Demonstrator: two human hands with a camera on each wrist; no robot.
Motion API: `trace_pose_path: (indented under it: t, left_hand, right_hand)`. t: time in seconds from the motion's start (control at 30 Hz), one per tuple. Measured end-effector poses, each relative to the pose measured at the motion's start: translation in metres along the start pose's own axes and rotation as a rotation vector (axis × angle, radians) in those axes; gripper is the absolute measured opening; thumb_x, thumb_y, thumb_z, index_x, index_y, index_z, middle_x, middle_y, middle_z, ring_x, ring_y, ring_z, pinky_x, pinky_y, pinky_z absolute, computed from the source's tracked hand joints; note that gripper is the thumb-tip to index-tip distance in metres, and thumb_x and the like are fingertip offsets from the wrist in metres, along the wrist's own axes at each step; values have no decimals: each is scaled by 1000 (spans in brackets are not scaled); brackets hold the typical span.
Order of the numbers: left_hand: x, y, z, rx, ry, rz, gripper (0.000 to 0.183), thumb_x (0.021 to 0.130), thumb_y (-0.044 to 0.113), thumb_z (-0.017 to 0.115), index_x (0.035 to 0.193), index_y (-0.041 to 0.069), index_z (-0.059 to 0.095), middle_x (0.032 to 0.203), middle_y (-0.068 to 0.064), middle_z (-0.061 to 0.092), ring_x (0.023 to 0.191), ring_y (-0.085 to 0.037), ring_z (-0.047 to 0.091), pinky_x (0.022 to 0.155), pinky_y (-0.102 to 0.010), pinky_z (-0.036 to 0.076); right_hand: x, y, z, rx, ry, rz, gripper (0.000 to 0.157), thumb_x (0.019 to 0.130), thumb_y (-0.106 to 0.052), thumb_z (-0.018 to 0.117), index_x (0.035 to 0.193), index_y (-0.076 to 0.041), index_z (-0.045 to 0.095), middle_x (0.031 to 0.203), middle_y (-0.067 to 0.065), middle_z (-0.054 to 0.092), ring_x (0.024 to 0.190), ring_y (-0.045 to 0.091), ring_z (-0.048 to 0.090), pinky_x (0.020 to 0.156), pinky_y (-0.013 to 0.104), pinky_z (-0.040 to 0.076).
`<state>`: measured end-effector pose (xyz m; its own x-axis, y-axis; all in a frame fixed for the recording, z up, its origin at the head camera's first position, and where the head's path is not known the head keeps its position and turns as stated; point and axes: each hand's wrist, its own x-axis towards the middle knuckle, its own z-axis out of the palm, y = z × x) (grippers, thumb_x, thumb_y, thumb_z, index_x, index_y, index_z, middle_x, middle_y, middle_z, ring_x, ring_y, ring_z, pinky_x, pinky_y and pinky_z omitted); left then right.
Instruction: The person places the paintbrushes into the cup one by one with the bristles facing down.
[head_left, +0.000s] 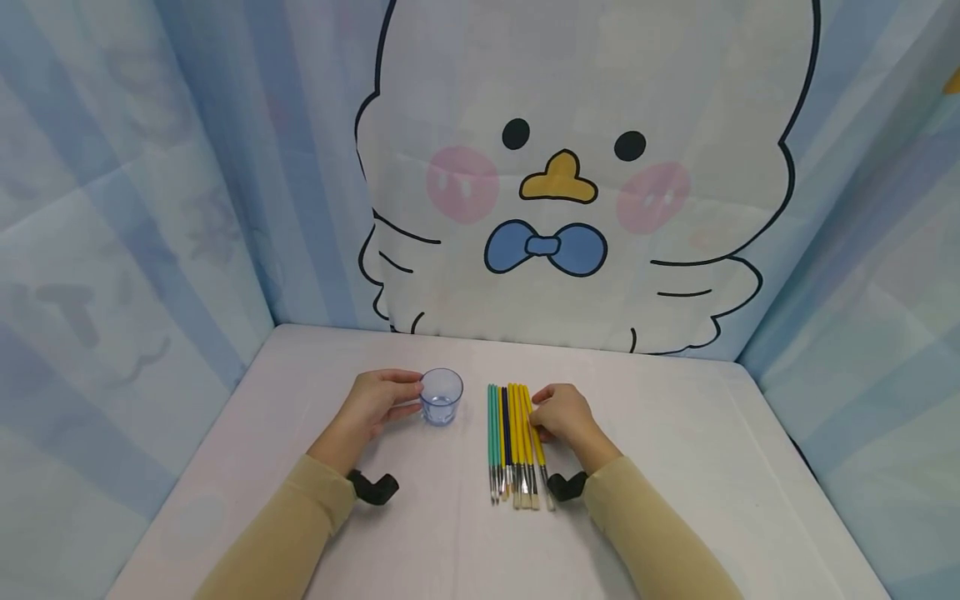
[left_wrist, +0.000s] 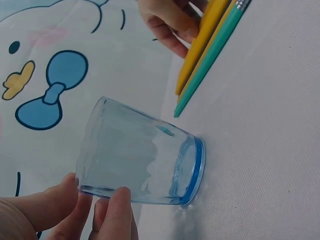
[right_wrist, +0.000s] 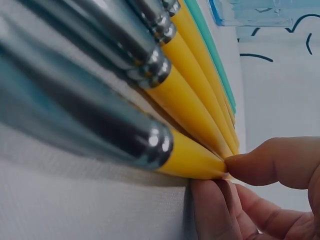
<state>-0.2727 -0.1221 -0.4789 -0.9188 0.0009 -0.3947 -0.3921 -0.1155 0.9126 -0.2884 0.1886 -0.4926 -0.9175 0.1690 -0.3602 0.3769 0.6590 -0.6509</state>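
Observation:
On the white table stands a clear bluish cup (head_left: 441, 410). My left hand (head_left: 381, 400) holds it from its left side, and in the left wrist view the fingertips (left_wrist: 120, 197) lie against its wall and rim. To the right of the cup several paintbrushes lie side by side, bristles toward me, with teal (head_left: 492, 425), dark blue (head_left: 506, 427) and yellow (head_left: 517, 421) handles. At the right end of the row, my right hand (head_left: 567, 415) pinches a yellow-handled paintbrush (right_wrist: 192, 159) between thumb and fingers. This brush slants slightly away from the others.
A curtain with a cartoon bird (head_left: 570, 92) hangs along the table's back edge. Blue striped curtains (head_left: 112, 250) close in both sides. Black wrist mounts (head_left: 375, 488) stick out from both sleeves, the right one close beside the brush tips.

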Motion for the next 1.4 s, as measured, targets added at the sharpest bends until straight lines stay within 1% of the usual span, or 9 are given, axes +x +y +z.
trace_pose_path:
  t: [0.2,0.33,0.53,0.7,0.93,1.17,1.27,1.4]
  left_hand:
    - [-1,1,0,-1,-3,-1,36,99,0,74,135,-1,71,134,-18,68,117,-27,74,93,-35,68]
    - [-1,1,-1,-3,-4,0,36,99,0,74,135,-1,70,135,-18,68,121,-29,73,94,-35,68]
    - [0,0,-1,3,-2,1,37,99,1,75,135,-1,70,135,-18,68,119,-28,74,94,-35,68]
    - [2,0,-1,5,8,-7,36,99,1,75,134,0,71,133,-17,69,116,-26,75,94,-35,68]
    - [2,0,-1,8,7,-5,35,98,0,75,133,-1,71,130,-17,71,113,-26,75,95,-36,68]
    - [2,2,-1,12,7,-6,35,99,0,75,134,0,71,133,-17,69,120,-29,74,95,-36,68]
    - [1,3,-1,14,11,-8,35,99,1,75,134,0,71,133,-17,69,120,-29,74,96,-37,67]
    - [1,3,0,14,5,-12,35,99,1,75,134,0,71,134,-18,69,118,-27,74,96,-37,67]
  right_hand:
    - [-1,1,-1,50,-8,-4,31,89,-6,79,119,-5,72,104,15,73,62,16,62,55,23,58]
    - [-1,3,-2,106,-16,3,31,90,-4,76,120,-5,72,109,15,71,65,17,63,56,24,60]
    - [1,5,-4,179,-22,26,30,91,-5,75,121,-6,72,111,16,72,71,19,66,59,25,62]
    - [1,9,-5,242,-38,20,33,92,-3,74,125,-5,72,114,17,73,74,18,67,59,26,63]
    - [1,11,-10,334,-78,12,35,94,-4,73,128,-4,71,116,17,75,80,17,71,64,27,65]
    - [1,9,-17,411,-142,-5,37,94,-3,71,130,-2,67,109,13,73,71,13,65,58,22,60]
    - [2,9,-18,419,-159,-4,37,94,-3,71,132,-3,66,108,12,72,69,13,63,58,21,59]
    - [2,11,-18,420,-162,8,40,95,-5,71,134,-4,65,110,12,71,71,15,63,59,22,60]
